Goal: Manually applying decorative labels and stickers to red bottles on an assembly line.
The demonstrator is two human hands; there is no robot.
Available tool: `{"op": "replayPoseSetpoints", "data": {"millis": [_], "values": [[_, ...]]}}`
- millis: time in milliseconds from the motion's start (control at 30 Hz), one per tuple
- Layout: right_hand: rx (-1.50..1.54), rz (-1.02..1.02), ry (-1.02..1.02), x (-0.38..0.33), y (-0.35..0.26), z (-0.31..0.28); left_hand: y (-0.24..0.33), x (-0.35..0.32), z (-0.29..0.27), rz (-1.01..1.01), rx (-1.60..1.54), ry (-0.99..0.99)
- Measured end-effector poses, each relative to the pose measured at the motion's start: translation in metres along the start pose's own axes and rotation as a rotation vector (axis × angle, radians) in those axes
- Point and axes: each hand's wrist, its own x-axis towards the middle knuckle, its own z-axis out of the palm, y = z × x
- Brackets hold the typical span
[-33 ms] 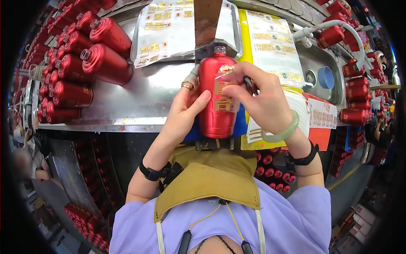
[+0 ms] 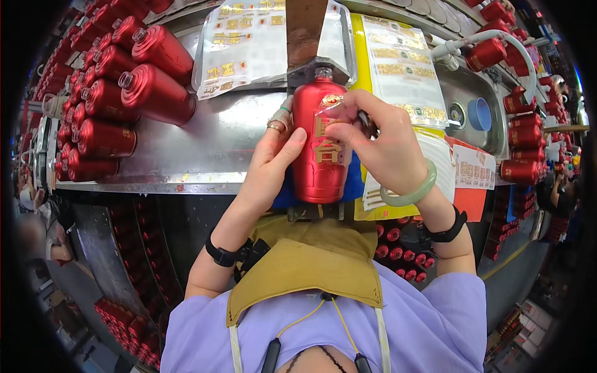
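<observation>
head view: only one I've got, looking down over my own chest at the worktop [image 2: 186,155].
bottle: red bottle [image 2: 318,168] lying along the steel worktop at centre, neck pointing away from me, base over a blue pad [image 2: 354,183] at the near edge.
left hand: my left hand [image 2: 270,161] flat against the bottle's left flank, thumb across the front, rings on the fingers; grip clamped on the bottle.
right hand: my right hand [image 2: 385,146] on the bottle's upper right; fingertips pinch a clear film with a gold label [image 2: 331,101] against the shoulder. Grip together on the film. Green bangle [image 2: 410,193] on that wrist.
sheets: label sheets [image 2: 249,46] with gold print spread beyond the bottle, another [image 2: 404,74] to the right.
stock: red bottles [image 2: 118,93] stacked on their sides far left, more [image 2: 522,137] on the right.
tape: blue roll [image 2: 479,114] right of the sheets.
</observation>
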Motion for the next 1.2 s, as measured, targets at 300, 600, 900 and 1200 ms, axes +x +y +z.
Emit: {"op": "replayPoseSetpoints", "data": {"millis": [300, 600, 900, 1200], "values": [[0.136, 0.138, 0.126, 0.009, 0.017, 0.010, 0.002, -0.002, 0.011, 0.088, 0.266, 0.037], [0.185, 0.192, 0.144, 0.011, 0.019, 0.014, 0.003, -0.004, 0.013, 0.053, 0.217, 0.035], [0.143, 0.180, 0.141, 0.013, 0.015, 0.014, -0.003, -0.003, 0.015, 0.125, 0.261, 0.076], [0.200, 0.221, 0.142, 0.016, 0.018, 0.014, -0.006, -0.004, 0.012, 0.110, 0.285, 0.084]]}}
